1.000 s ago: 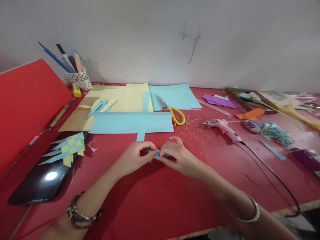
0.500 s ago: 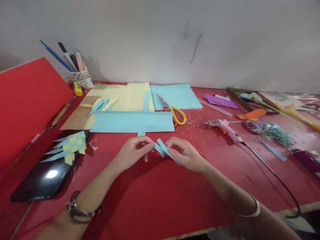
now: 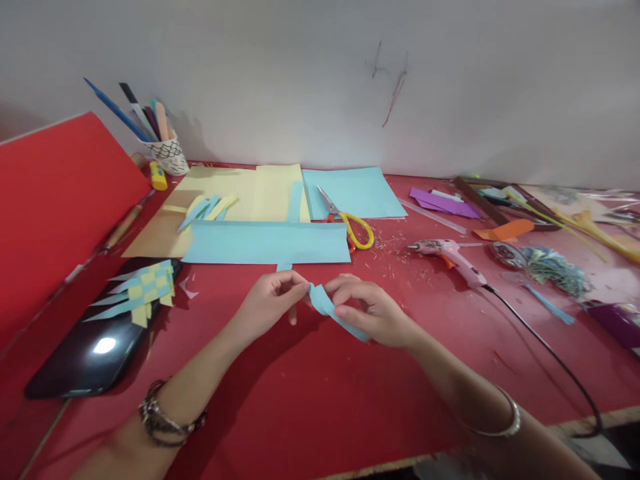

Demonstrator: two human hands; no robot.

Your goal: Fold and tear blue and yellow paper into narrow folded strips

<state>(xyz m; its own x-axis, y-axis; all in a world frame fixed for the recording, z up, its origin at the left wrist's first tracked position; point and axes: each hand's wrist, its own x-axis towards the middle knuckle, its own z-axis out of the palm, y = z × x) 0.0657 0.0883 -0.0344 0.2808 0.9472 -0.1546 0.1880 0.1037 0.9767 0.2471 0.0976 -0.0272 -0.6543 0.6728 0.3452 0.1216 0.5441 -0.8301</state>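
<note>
Between my hands, above the red tabletop, is a light blue paper strip [image 3: 323, 301], bent over itself near its left end. My left hand [image 3: 274, 300] pinches that end between thumb and finger. With thumb and fingers, my right hand [image 3: 371, 310] grips the strip further along, and its tail sticks out below the thumb. Just beyond the hands lies a wide light blue paper piece [image 3: 267, 243]. On a black phone [image 3: 95, 353] at the left rests a woven blue and yellow paper piece [image 3: 150, 287] with loose strip ends.
Yellow-handled scissors [image 3: 357, 230] lie behind my right hand. A pink glue gun [image 3: 453, 257] with a black cord rests to the right. Pale yellow sheets [image 3: 230, 180] and a blue sheet [image 3: 355, 190] lie along the wall. A patterned pen cup [image 3: 167, 157] stands back left.
The strip's two parts, apart before in a V, now lie together in a fold. My right thumb and fingers have shifted slightly along it. My left hand has barely moved.
</note>
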